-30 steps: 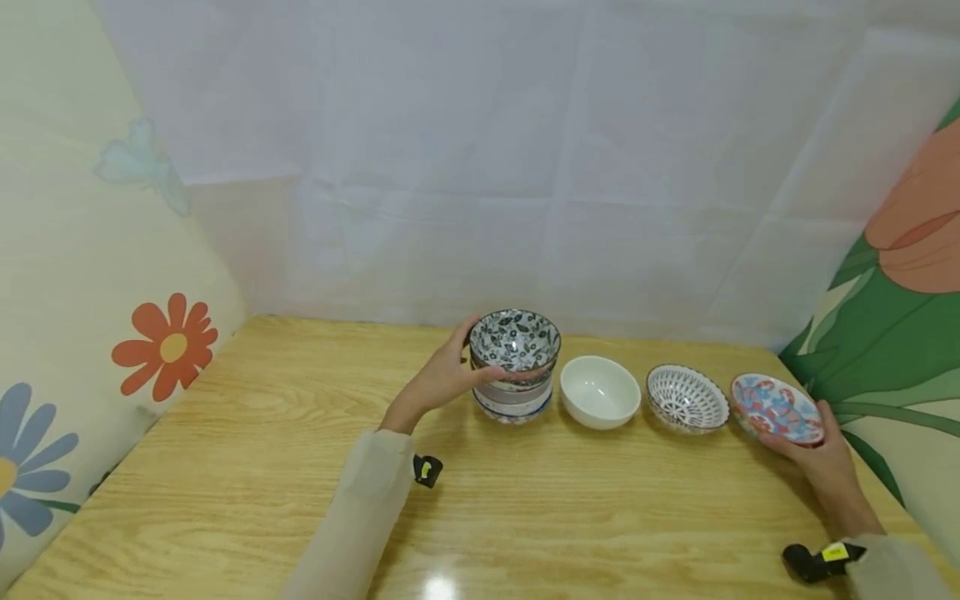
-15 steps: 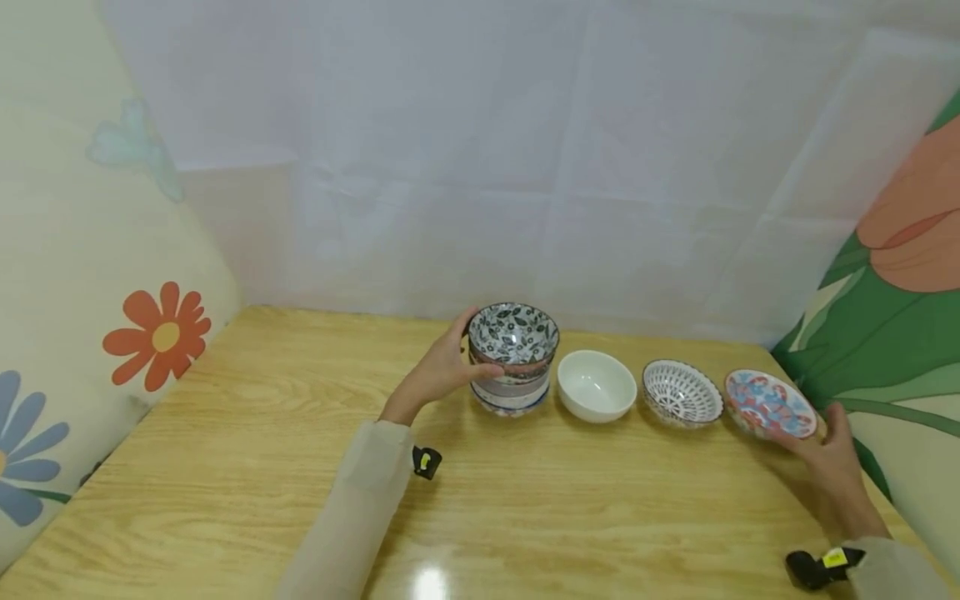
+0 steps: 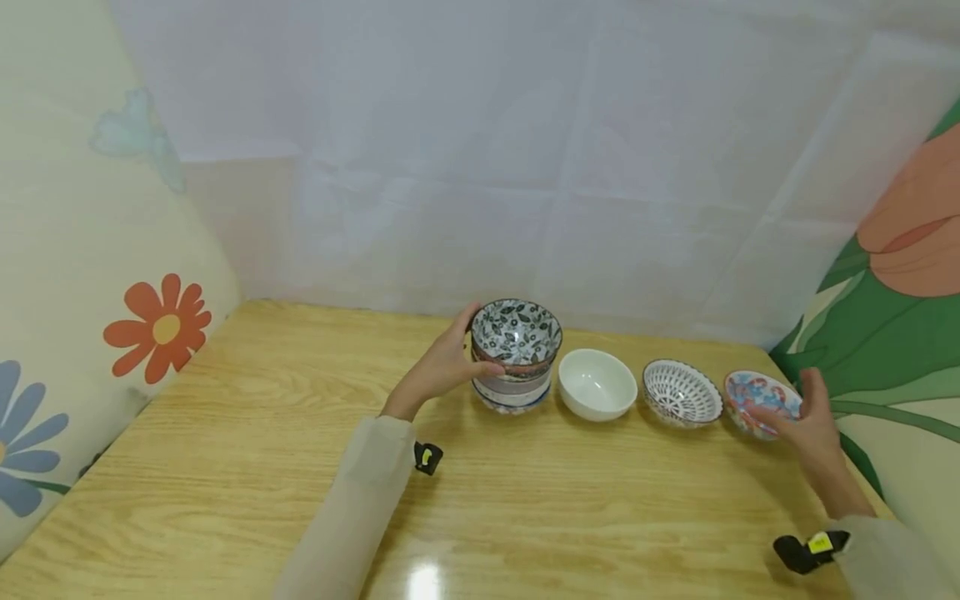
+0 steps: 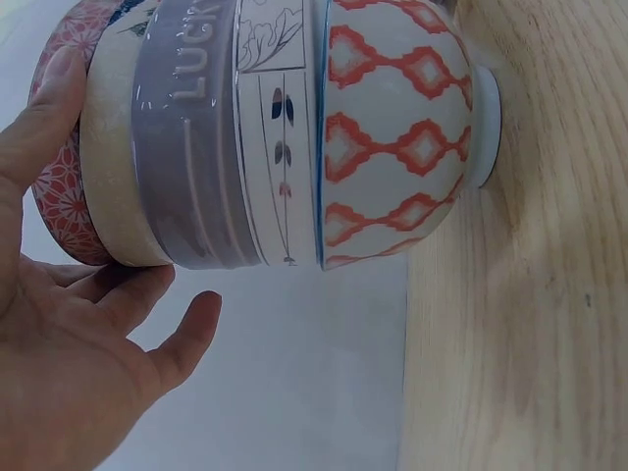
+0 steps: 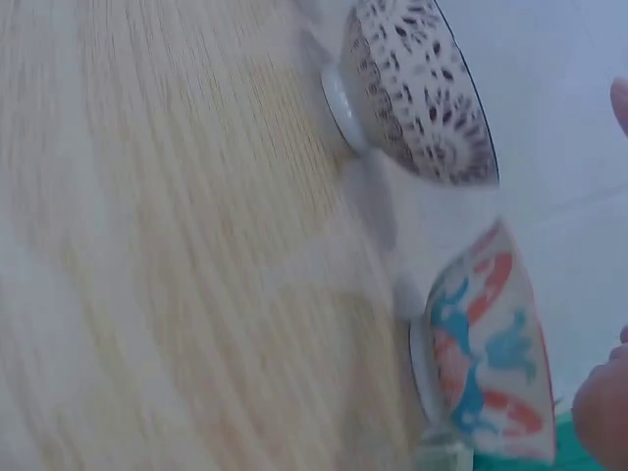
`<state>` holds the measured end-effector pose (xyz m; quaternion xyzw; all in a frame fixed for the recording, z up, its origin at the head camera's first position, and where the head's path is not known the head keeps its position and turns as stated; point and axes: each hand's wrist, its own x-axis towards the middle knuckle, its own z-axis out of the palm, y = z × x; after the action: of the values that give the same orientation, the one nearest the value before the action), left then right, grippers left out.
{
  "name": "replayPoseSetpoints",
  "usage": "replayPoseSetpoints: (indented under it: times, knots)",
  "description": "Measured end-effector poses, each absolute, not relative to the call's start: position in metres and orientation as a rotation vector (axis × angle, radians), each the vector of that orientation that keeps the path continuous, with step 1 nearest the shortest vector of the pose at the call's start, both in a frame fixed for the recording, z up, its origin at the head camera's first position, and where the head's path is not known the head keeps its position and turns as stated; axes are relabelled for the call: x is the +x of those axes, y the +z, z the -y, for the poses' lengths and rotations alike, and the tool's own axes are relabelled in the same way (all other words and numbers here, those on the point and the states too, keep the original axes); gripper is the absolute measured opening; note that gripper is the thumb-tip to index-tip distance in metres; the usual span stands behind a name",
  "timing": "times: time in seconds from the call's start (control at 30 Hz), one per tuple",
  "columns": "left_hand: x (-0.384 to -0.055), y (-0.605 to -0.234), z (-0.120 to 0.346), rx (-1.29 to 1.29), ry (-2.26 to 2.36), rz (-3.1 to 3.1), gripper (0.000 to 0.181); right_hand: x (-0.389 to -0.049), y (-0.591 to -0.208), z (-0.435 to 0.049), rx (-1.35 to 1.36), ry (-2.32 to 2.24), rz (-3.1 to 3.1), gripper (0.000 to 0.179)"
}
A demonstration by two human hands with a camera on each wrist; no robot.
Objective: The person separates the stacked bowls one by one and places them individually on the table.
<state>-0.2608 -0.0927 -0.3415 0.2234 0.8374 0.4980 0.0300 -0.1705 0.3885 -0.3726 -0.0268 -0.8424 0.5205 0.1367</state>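
A stack of several bowls (image 3: 513,387) stands toward the back of the table, topped by a bowl (image 3: 516,333) with a black leaf-and-flower inside. My left hand (image 3: 442,367) holds this top bowl, thumb on the near side below its rim and fingers around the far side. Close up in the left wrist view, the top bowl is red-patterned outside; beneath sit cream, grey and patterned bowls, the lowest with red diamonds. My right hand (image 3: 810,429), fingers spread and holding nothing, is at the near right side of a red-and-blue patterned bowl (image 3: 759,396), partly covering it in the head view.
Between the stack and the red-and-blue bowl, a plain white bowl (image 3: 597,385) and a black-and-white patterned bowl (image 3: 681,396) stand in a row on the wooden table (image 3: 585,492). A white cloth (image 3: 450,167) hangs behind; flower-printed panels (image 3: 907,350) flank the sides.
My right hand has let go of the red-and-blue bowl, which now sits on the table, and has shifted slightly left over its near side. The left hand keeps its hold on the stack.
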Motion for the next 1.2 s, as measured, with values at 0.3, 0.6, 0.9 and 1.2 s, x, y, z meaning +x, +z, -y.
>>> replayPoseSetpoints:
  times: [0.3, 0.6, 0.9, 1.2]
  knots:
    - [-0.260, -0.340, 0.093, 0.695, 1.553, -2.564, 0.105, -0.188, -0.357, -0.356, 0.048, 1.472, 2.549, 0.093]
    - [-0.261, -0.338, 0.092, 0.668, 1.547, -2.564, 0.105, -0.204, -0.343, -0.327, 0.135, 1.480, 2.631, 0.099]
    - [-0.260, -0.336, 0.092, 0.665, 1.541, -2.576, 0.104, -0.219, -0.337, -0.290, 0.232, 1.492, 2.677, 0.103]
    - [-0.259, -0.336, 0.092, 0.651, 1.522, -2.580, 0.105, -0.231, -0.336, -0.257, 0.401, 1.569, 2.644, 0.103]
